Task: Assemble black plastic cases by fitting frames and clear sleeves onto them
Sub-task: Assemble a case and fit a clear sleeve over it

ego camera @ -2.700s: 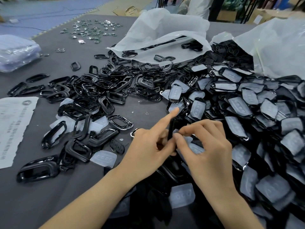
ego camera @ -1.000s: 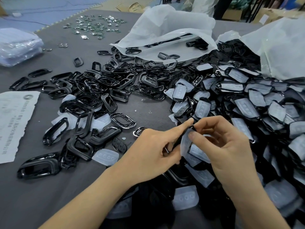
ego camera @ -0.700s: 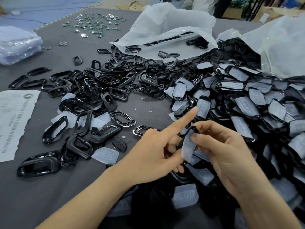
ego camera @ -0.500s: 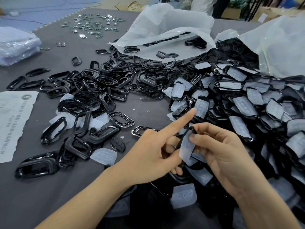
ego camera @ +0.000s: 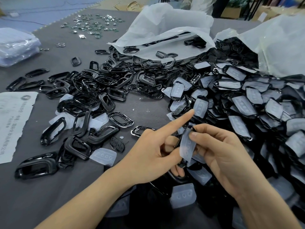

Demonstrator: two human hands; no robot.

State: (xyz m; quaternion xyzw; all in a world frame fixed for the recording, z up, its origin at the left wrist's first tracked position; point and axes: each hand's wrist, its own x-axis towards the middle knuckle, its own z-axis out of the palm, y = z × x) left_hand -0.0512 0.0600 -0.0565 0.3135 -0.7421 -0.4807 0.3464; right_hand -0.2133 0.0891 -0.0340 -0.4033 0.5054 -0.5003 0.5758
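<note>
Between both hands sits one black case with a clear sleeve (ego camera: pixel 187 146) on its face, held upright above the grey table (ego camera: pixel 142 104). My left hand (ego camera: pixel 153 152) grips the case from the left with thumb and lower fingers, its index finger pointing straight out. My right hand (ego camera: pixel 219 149) pinches the sleeve's upper edge with thumb and fingertips. A heap of black frames (ego camera: pixel 99 90) lies at left. A pile of sleeved cases (ego camera: pixel 244 109) covers the right side.
Loose clear sleeves (ego camera: pixel 103 157) and a chrome frame (ego camera: pixel 121 119) lie near my left hand. White plastic bags (ego camera: pixel 165 30) stand at the back and far right. Small metal parts (ego camera: pixel 94 25) are scattered at the far left, with a paper sheet (ego camera: pixel 13 123) on the left edge.
The clear sleeve has come down over the case's face. My left index finger has lifted off and straightened outward, while my right fingers stay pinched at the sleeve's top.
</note>
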